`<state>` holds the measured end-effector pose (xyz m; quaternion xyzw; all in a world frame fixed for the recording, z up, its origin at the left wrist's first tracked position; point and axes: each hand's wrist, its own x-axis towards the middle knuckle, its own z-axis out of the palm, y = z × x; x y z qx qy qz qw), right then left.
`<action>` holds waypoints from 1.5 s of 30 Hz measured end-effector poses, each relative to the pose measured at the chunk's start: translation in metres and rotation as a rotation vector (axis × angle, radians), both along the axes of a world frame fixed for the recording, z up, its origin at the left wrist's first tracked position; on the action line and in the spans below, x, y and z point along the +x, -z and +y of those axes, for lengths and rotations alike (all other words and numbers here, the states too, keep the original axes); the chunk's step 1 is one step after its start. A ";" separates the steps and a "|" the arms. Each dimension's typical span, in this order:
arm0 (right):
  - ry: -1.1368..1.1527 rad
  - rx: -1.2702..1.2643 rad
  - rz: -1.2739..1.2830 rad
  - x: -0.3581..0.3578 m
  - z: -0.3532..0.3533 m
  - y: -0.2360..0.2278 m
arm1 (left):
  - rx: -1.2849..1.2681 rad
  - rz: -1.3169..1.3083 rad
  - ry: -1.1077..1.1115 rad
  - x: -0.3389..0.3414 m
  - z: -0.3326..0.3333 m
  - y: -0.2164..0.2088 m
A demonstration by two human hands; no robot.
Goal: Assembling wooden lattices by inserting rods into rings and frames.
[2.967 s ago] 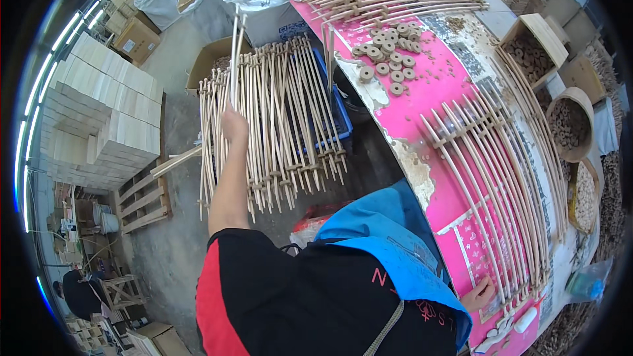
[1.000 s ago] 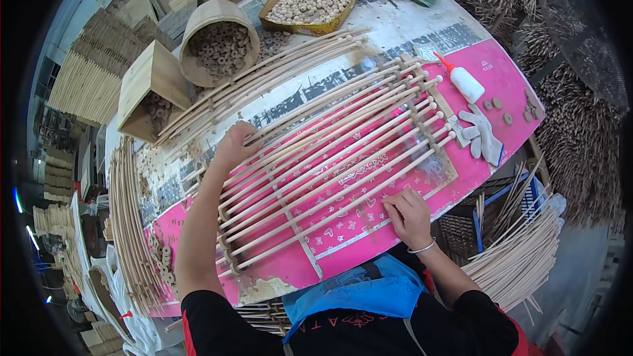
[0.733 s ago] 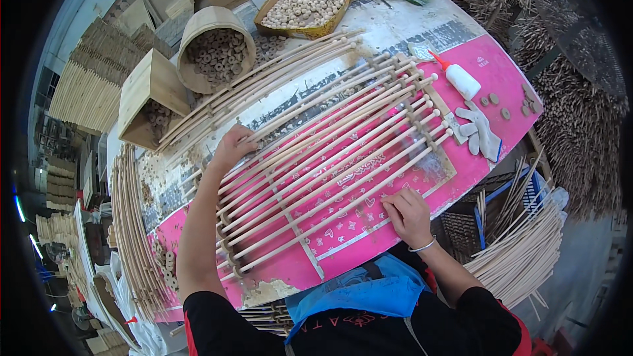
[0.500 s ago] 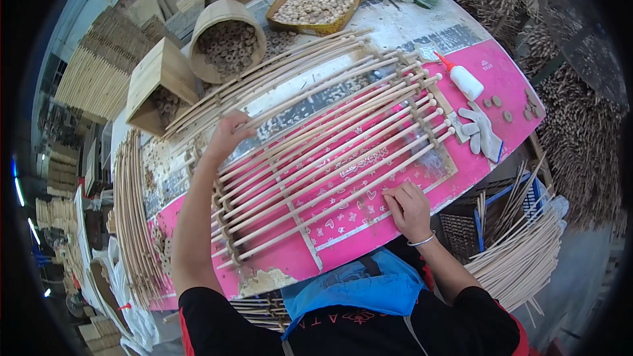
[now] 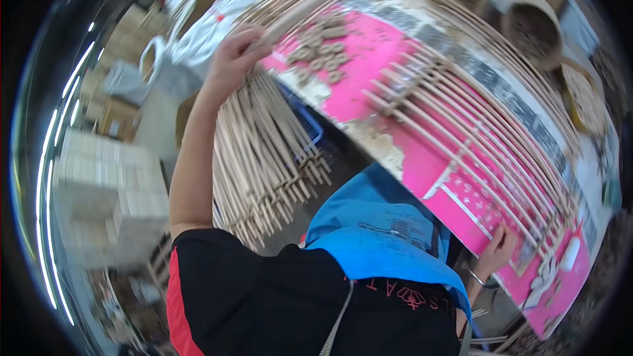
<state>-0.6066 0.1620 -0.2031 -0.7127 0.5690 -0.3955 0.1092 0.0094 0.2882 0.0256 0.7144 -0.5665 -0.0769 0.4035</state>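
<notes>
My left hand [image 5: 241,54] is raised at the table's left end, its fingers closed around the near end of long pale wooden sticks [image 5: 306,12]. Motion smears them, so I cannot tell how many it grips. My right hand [image 5: 499,250] rests low by the table's front edge, fingers curled in; anything inside them is hidden. Just beyond it lies a rack of parallel wooden rods [image 5: 471,138], with crosspieces near both ends. Small wooden rings [image 5: 323,56] are heaped on the pink tabletop [image 5: 369,36] near my left hand.
Finished-looking rod pieces [image 5: 260,151] hang or stand bundled below the table's left end. More rods [image 5: 521,59] line the far side, near a round wooden tub [image 5: 534,29] and a yellow tray [image 5: 583,99]. A glue bottle [image 5: 570,254] and a glove [image 5: 544,282] lie at right.
My view has swung left. My left hand has moved from above the rack to the table's left end and closed on the sticks there. My right hand stays near the front edge.
</notes>
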 end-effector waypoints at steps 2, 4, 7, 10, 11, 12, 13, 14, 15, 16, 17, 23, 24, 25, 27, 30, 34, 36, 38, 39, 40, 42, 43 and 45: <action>-0.016 -0.013 0.040 -0.007 -0.004 0.009 | 0.008 0.016 -0.268 0.002 0.088 0.000; -0.053 0.021 0.038 -0.009 -0.009 0.012 | -0.031 0.056 -0.516 0.017 0.178 0.029; -0.058 0.033 0.065 -0.009 -0.011 0.013 | -0.069 0.050 -0.849 0.008 0.269 0.084; -0.064 -0.022 0.137 -0.013 -0.014 0.018 | -0.060 0.039 -1.131 0.016 0.350 0.176; -0.038 -0.033 0.180 -0.013 -0.013 0.017 | -0.057 0.021 -1.156 0.021 0.375 0.208; -0.030 -0.016 0.188 -0.014 -0.015 0.019 | -0.027 -0.030 -1.226 0.022 0.388 0.239; -0.023 -0.024 0.194 -0.018 -0.015 0.020 | 0.002 -0.077 -1.285 0.023 0.393 0.264; -0.026 -0.040 0.214 -0.024 -0.016 0.022 | 0.004 -0.065 -1.338 0.021 0.385 0.282; -0.026 -0.055 0.234 -0.030 -0.016 0.022 | 0.006 -0.053 -1.387 0.021 0.375 0.300; -0.032 -0.052 0.231 -0.029 -0.018 0.024 | 0.051 -0.065 -1.436 0.031 0.389 0.323; -0.069 -0.035 0.194 -0.024 -0.021 0.028 | 0.194 0.166 -1.437 0.043 0.422 0.339; -0.026 -0.045 0.233 -0.046 -0.016 0.024 | 0.398 0.421 -1.535 0.059 0.326 0.369; -0.040 -0.048 0.210 -0.045 -0.017 0.024 | 0.381 0.344 -1.571 0.062 0.328 0.372; -0.032 -0.045 0.218 -0.043 -0.015 0.021 | 0.368 0.276 -1.590 0.066 0.322 0.381; 0.021 -0.036 0.266 -0.042 -0.009 0.012 | 0.354 0.207 -1.625 0.072 0.311 0.401; -0.042 -0.041 0.216 -0.025 -0.015 0.028 | 0.041 0.492 -1.579 0.100 0.388 0.437; -0.016 0.009 0.131 0.009 -0.011 0.016 | 0.154 0.367 -1.522 0.109 0.414 0.438; 0.028 0.037 0.115 0.008 -0.005 0.009 | 0.523 0.188 -1.495 0.109 0.388 0.427; 0.066 0.042 0.126 0.013 -0.002 0.001 | 0.648 -0.126 -1.447 0.106 0.345 0.400; 0.092 0.039 0.117 0.013 0.001 -0.006 | 0.588 -0.237 -1.398 0.084 0.297 0.372; 0.085 0.054 0.076 0.021 0.000 -0.008 | 0.357 -0.517 -1.244 0.080 0.279 0.343; 0.130 0.033 0.057 0.025 0.002 -0.022 | -0.042 -0.205 -0.844 0.031 0.175 0.259; 0.122 0.040 0.078 0.026 0.001 -0.023 | -0.104 -0.196 -0.657 -0.008 0.120 0.223; 0.110 0.022 0.094 0.029 -0.003 -0.022 | -0.079 -0.118 -0.326 -0.066 0.029 0.175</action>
